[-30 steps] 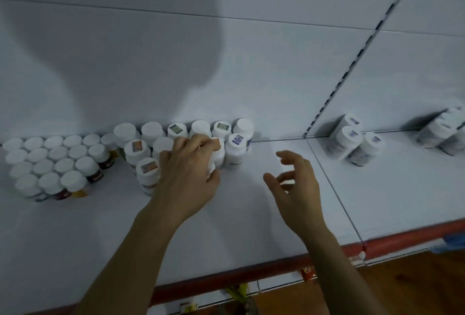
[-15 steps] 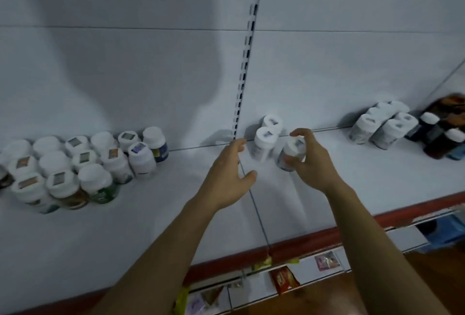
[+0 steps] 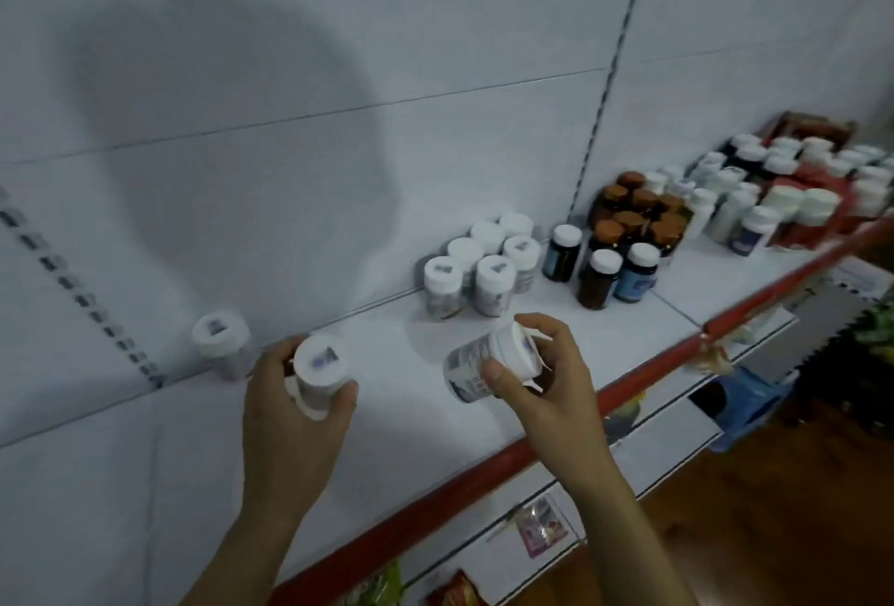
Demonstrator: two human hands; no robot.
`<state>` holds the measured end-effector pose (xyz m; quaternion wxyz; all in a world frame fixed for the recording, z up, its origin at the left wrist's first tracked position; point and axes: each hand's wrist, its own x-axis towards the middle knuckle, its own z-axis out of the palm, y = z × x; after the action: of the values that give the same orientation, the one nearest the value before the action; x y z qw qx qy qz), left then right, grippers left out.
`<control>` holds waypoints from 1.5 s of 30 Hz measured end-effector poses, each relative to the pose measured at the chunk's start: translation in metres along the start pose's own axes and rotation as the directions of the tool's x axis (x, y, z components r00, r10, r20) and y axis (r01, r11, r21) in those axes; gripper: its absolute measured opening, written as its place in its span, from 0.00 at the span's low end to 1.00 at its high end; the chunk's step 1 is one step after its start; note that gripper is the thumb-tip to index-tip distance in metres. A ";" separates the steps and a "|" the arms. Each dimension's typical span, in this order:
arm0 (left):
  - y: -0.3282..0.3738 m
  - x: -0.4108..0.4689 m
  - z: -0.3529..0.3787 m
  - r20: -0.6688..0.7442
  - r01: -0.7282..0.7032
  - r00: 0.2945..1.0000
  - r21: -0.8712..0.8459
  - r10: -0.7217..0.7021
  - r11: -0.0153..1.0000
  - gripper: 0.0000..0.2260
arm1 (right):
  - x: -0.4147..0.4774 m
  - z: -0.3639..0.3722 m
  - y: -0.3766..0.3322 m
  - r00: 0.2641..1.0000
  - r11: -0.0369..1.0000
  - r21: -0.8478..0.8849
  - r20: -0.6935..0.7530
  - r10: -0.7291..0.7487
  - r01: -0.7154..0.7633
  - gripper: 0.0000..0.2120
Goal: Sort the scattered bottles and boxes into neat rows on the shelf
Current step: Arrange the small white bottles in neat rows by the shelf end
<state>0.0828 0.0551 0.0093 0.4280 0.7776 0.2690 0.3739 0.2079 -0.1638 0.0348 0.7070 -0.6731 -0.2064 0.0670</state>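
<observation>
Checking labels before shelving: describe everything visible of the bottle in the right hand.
The bottle is small and white, seemingly plastic, with a white cap and a pale label whose dark print is too blurred to read. It is tipped on its side, cap to the right, above the shelf. The right hand grips it, thumb on the body, fingers over the cap.

On the shelf (image 3: pixel 411 416), a lone bottle (image 3: pixel 220 339) stands against the back panel (image 3: pixel 290 121), just behind and left of the upright bottle (image 3: pixel 320 370) in the left hand (image 3: pixel 290 426). To its right, the right hand (image 3: pixel 551 392) holds a tipped bottle (image 3: pixel 476 363). Behind that stands a cluster of 6 bottles (image 3: pixel 484 262) in 2 rows; right of it are 3 bottles (image 3: pixel 600 276), with jars (image 3: pixel 638 211) behind them.
</observation>
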 end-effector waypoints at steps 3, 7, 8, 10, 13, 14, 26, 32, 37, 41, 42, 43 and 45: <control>0.044 -0.003 0.067 0.182 -0.077 0.979 -0.073 0.090 0.994 0.26 | 0.021 -0.060 -0.007 0.978 0.984 0.156 -0.176 0.110 -0.083 0.23; 0.097 0.011 0.146 0.281 -0.131 0.942 -0.195 0.184 0.972 0.25 | 0.043 -0.133 0.001 0.921 0.962 0.246 -0.337 0.196 -0.115 0.21; 0.106 0.016 0.163 0.307 -0.142 0.928 -0.228 0.210 0.963 0.26 | 0.049 -0.149 0.005 0.914 0.966 0.231 -0.357 0.195 -0.116 0.21; 0.117 0.025 0.193 0.337 -0.146 0.910 -0.286 0.242 0.947 0.29 | 0.065 -0.179 0.011 0.904 0.973 0.194 -0.383 0.189 -0.121 0.23; 0.123 0.045 0.227 0.344 -0.162 0.899 -0.315 0.271 0.935 0.25 | 0.100 -0.214 0.010 0.905 0.986 0.114 -0.393 0.160 -0.125 0.24; 0.125 0.054 0.236 0.341 -0.168 0.899 -0.309 0.274 0.936 0.24 | 0.113 -0.223 0.006 0.912 0.990 0.064 -0.385 0.142 -0.127 0.24; 0.140 0.099 0.237 0.155 -0.163 0.974 -0.012 0.163 0.986 0.26 | 0.326 -0.171 -0.013 0.881 0.721 -0.528 0.398 -0.256 0.449 0.24; 0.131 0.054 0.262 0.078 -0.151 0.988 0.274 0.135 0.950 0.24 | 0.366 -0.130 0.015 0.773 0.323 -0.730 0.634 -0.009 0.602 0.19; 0.122 0.051 0.299 -0.077 0.130 0.991 0.550 -0.106 0.825 0.21 | 0.383 -0.120 0.029 0.649 0.486 -0.618 0.750 0.129 0.618 0.17; 0.125 0.044 0.317 -0.182 0.210 0.976 0.601 -0.123 0.771 0.20 | 0.391 -0.133 0.030 0.547 0.563 -0.552 0.813 0.200 0.614 0.19; 0.127 0.044 0.318 -0.194 0.220 0.973 0.613 -0.125 0.759 0.21 | 0.392 -0.142 0.027 0.523 0.588 -0.536 0.825 0.214 0.605 0.20; 0.131 0.045 0.320 -0.207 0.229 0.970 0.626 -0.125 0.746 0.22 | 0.393 -0.154 0.024 0.510 0.609 -0.517 0.835 0.206 0.601 0.22; 0.145 0.048 0.329 -0.249 0.228 0.965 0.631 -0.084 0.741 0.23 | 0.395 -0.189 0.017 0.533 0.638 -0.480 0.836 0.127 0.601 0.23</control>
<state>0.3916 -0.1327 0.0353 0.1289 0.8098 0.4895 0.2966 0.6405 -0.1895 0.0962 0.1999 -0.7439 -0.6141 0.1715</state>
